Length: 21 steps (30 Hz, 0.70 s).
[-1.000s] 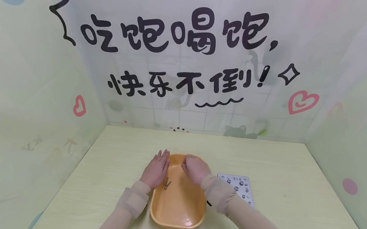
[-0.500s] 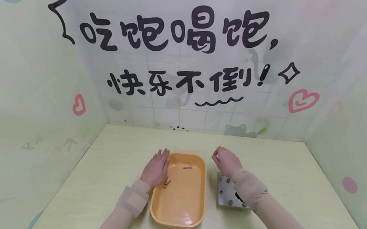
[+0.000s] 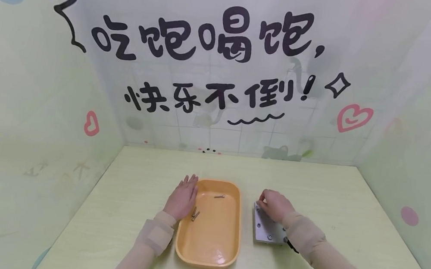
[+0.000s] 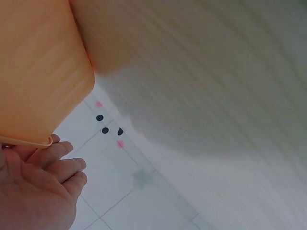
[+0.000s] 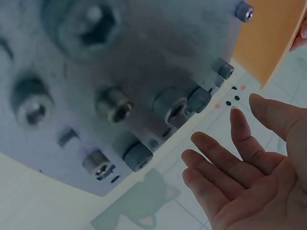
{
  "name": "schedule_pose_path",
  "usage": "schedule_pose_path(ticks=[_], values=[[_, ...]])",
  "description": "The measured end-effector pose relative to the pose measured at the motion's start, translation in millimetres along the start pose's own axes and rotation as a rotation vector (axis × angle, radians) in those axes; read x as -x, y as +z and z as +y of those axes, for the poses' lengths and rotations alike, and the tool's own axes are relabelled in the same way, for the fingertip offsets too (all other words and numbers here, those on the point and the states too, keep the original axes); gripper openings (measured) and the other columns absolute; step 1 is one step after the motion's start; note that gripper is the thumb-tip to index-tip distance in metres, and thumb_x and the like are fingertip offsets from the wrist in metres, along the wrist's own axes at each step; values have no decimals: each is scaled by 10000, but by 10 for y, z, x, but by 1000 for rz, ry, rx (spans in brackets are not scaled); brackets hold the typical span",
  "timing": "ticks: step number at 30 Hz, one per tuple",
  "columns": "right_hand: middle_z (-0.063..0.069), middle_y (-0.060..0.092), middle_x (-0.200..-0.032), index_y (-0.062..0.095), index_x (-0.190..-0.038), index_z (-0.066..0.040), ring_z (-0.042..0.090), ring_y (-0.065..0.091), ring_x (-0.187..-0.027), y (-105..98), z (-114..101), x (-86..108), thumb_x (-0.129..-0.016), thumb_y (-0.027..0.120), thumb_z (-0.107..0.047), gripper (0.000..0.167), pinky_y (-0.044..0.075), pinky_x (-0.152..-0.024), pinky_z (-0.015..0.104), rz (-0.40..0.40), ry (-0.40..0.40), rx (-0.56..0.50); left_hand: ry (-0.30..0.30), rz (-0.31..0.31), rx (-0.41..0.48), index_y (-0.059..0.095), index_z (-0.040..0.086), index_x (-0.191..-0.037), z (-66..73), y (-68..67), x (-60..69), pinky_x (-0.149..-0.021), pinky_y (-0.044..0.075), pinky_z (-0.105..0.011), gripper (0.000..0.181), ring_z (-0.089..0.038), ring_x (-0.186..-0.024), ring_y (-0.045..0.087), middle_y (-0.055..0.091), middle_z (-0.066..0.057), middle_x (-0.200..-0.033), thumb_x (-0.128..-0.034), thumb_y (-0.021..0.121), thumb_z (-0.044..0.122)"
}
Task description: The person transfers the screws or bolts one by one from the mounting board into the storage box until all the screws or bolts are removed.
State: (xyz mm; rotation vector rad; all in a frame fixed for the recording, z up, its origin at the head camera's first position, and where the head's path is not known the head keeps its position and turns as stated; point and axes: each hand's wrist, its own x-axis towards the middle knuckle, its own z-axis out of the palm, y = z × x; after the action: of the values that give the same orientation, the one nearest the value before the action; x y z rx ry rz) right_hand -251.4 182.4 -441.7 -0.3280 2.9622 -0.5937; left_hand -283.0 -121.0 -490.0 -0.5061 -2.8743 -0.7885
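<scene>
My left hand (image 3: 182,198) rests with straight fingers along the left rim of an orange plastic tray (image 3: 214,242). In the left wrist view, the fingers (image 4: 62,163) touch the tray's rim from outside. One screw (image 3: 219,196) lies at the tray's far end, and two more screws (image 3: 195,216) lie near its left wall. Over the far part of a metal plate (image 3: 264,228) is my right hand (image 3: 276,205). The right wrist view shows that hand's fingers relaxed, nothing between thumb and fingertips, beside several socket-head screws (image 5: 115,106) standing in the plate. The hand hides part of the plate.
Tray and plate stand side by side on a pale wooden table (image 3: 150,167), with a narrow gap between them. A printed back wall (image 3: 215,139) and side walls enclose the table. A black strap end (image 3: 292,246) shows below the right wrist.
My right hand has left the tray's far end and moved right, then down to the plate. A screw shows in the tray where that hand was. The left hand has stayed on the rim.
</scene>
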Motion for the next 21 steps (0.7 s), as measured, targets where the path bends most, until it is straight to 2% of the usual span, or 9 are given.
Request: schedule_pose_path(ticks=[6,15,21], values=[[45,642,-809,646,-925,-21,138,572,-707,93,11,65,-942,649,-142,123,552,-676,326,10,3,3,11,1,2,414,-71,-1451,-10,1,6,-1219,250,-526,463,-421,-1443,320,396,-223,-1531,-1078,358,197],[29,595,-765,617,-873,-34,127,524,-691,202,-1,108,-916,684,-101,104,511,-632,298,55,-70,14,17,11,-6,415,-73,-1449,-13,2,6,-1219,255,-518,464,-419,-1440,327,400,-223,-1528,-1081,358,203],[32,588,-773,607,-849,-49,136,514,-696,209,-26,118,-916,681,-88,107,507,-632,302,64,-81,48,20,19,-4,416,-73,-1448,-11,2,6,-1219,255,-516,462,-422,-1438,331,401,-225,-1526,-1079,364,199]])
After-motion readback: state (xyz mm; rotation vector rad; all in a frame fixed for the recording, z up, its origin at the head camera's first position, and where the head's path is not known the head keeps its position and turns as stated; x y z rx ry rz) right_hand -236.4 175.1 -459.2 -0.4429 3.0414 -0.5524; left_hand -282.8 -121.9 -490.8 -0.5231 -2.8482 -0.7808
